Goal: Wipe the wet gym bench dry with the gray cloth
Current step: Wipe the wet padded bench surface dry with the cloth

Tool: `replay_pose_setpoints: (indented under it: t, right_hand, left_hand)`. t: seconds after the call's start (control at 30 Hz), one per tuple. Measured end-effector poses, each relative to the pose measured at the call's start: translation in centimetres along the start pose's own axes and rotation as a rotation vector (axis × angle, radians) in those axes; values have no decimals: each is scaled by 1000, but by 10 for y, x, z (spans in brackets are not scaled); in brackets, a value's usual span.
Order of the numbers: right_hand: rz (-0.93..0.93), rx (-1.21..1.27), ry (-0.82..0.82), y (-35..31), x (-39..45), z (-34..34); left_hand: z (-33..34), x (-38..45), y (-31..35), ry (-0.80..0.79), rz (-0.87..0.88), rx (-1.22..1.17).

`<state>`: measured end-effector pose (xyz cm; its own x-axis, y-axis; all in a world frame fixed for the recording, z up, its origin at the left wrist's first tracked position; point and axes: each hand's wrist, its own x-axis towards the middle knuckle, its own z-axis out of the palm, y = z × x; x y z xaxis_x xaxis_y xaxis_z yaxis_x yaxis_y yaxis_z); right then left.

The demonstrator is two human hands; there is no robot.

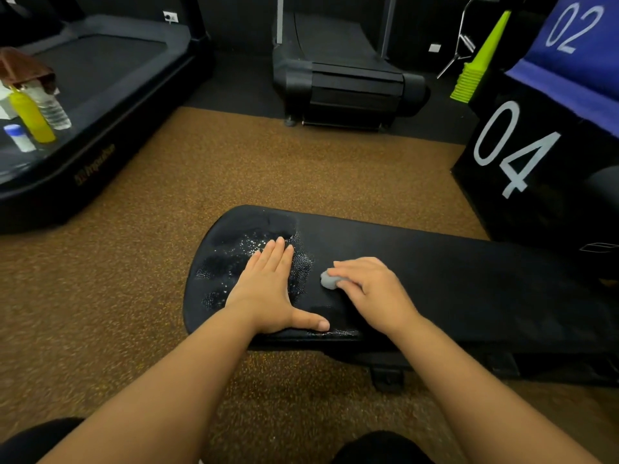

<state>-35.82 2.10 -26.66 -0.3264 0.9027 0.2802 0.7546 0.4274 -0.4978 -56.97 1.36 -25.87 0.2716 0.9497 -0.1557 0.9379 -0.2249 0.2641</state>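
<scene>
Dim room, wet glints on bench [435, 279] (edges curve, blurred).

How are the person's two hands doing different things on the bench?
The left hand lies flat with straight fingers, while the right hand curls round the bunched gray cloth. The left hand rests on the bench's droplet-covered patch; the right hand sits beside that patch. Both are bare and touch the bench top.
</scene>
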Motion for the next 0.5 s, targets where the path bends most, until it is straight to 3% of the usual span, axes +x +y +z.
replay_pose_setpoints:
  t: [0.07,0.2,0.4,0.5]
  right_hand:
    - [0,10,-2,-14,-5,11]
    - [-202,10,-109,-4,-34,-11]
    - [-21,-21,18,1,-25,-6]
    - [-219,40,-78,-24,-48,6]
  left_hand:
    - [1,0,-1,8,5,5]
    - [2,1,-2,11,15,15]
    - [3,2,-3,55,10,-78]
    - [4,7,-6,56,15,-66]
